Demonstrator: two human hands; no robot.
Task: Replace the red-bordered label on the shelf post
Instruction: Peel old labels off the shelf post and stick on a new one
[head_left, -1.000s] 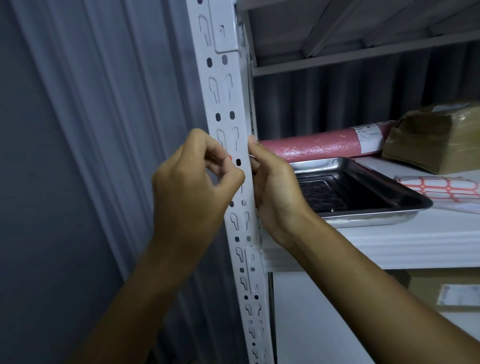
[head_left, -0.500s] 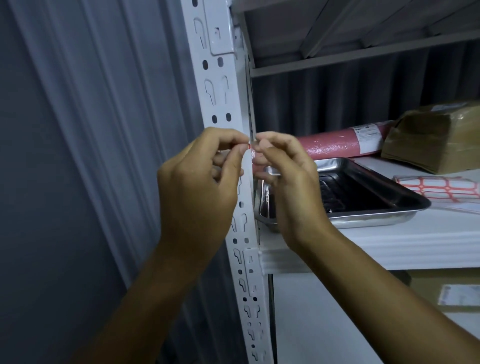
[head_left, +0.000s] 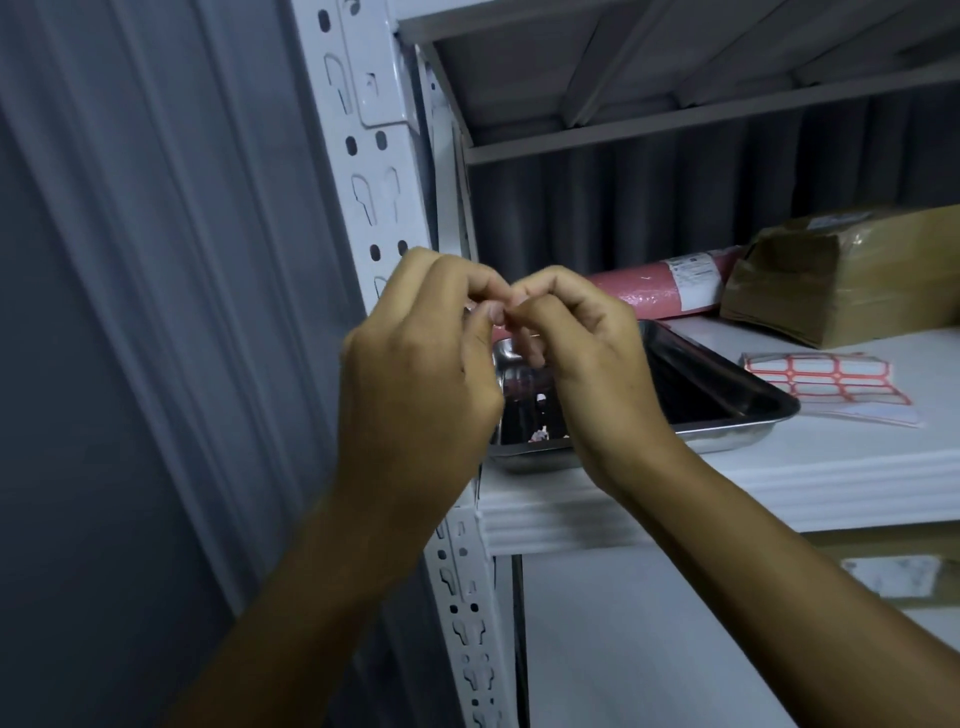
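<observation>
Both the left hand and right hand pinch fingertips together on something too small to identify, probably the peeled old label, just right of the shelf post; next, likely drop it in the tray below and fetch the label sheet further right

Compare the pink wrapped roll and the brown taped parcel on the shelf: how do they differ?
The pink wrapped roll is a long cylinder lying on its side; the brown taped parcel is a blocky, box-like bundle. The roll's wrap is pink and dimpled, with a white printed label near its right end; the parcel is dull brown under glossy clear tape. The roll lies behind the steel tray; the parcel sits further right. Both rest on the white shelf.
</observation>
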